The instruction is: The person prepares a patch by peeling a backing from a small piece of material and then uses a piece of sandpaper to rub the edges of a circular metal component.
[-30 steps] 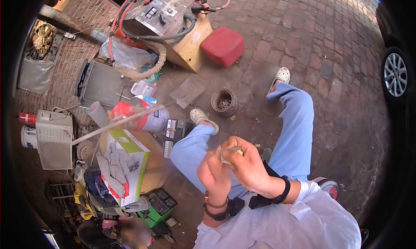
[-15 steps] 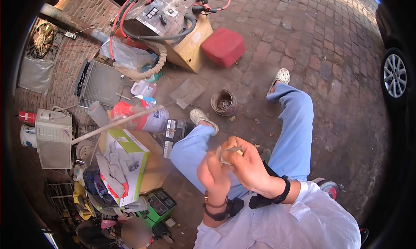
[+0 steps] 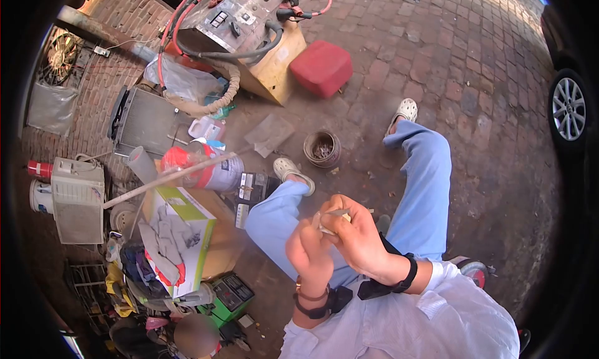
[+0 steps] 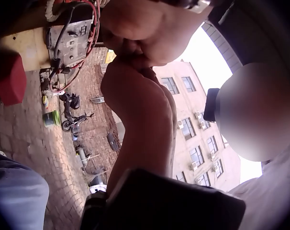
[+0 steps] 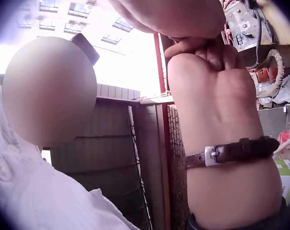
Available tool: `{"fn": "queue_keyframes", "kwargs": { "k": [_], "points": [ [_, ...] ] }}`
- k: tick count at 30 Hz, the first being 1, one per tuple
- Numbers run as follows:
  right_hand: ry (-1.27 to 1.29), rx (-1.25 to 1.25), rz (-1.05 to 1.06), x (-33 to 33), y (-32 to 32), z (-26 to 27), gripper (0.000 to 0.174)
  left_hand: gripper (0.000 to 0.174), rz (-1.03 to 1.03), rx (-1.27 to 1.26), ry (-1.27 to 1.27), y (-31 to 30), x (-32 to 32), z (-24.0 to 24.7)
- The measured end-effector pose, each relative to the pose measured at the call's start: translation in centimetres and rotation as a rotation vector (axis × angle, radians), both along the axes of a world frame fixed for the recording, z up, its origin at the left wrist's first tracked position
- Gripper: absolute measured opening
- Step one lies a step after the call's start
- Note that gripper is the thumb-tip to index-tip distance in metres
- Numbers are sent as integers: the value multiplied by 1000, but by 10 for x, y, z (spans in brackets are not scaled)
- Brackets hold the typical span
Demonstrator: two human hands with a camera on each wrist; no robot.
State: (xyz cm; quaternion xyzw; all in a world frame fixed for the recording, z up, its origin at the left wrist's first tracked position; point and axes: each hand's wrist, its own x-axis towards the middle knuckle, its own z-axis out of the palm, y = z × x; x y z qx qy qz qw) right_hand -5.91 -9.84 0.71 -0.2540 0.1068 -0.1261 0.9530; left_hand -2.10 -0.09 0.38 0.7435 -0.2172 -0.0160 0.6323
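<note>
Over the lap, in the head view, my left hand [image 3: 310, 254] and right hand [image 3: 365, 243] meet at the fingertips. My right hand pinches a small grey blade-like piece [image 3: 339, 213] between thumb and curled forefinger. At the fingertips of both hands sits a small pale piece [image 3: 326, 231], mostly covered; I cannot tell what it is. My left fingers and thumb pinch it from the left. In the left wrist view the right hand [image 4: 135, 96] lies below the left; in the right wrist view the left hand [image 5: 212, 76] hides the held pieces.
A round tin [image 3: 322, 148] with small bits inside stands on the brick floor between the feet. To the left are a car battery [image 3: 249, 196], a box with grey gloves [image 3: 203, 234], and a long pole [image 3: 171, 179]. Farther off are a red stool [image 3: 321, 68] and a machine with cables [image 3: 231, 22].
Both hands stay together over the lap. The left hand has shifted slightly right, and the right thumb and grey piece have moved a little at the fingertips.
</note>
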Motion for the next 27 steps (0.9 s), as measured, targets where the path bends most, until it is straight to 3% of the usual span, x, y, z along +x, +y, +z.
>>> {"fn": "queue_keyframes", "kwargs": {
  "k": [3, 10, 12, 18, 27],
  "points": [
    [6, 53, -90, 1, 7, -2, 7, 18, 94, -65, 140, -6, -1, 0],
    [46, 16, -20, 2, 2, 1, 7, 29, 91, -33, 153, -6, -2, 5],
    [65, 23, -45, 3, 4, -3, 7, 33, -51, 33, -2, -5, 1, 10],
    [57, -126, 0, 1, -1, -1, 6, 34, -43, 127, -64, -3, 1, 16],
    [27, -1, -23, 3, 0, 3, 7, 28, -13, 126, -106, -6, 2, 16]
  ]
}}
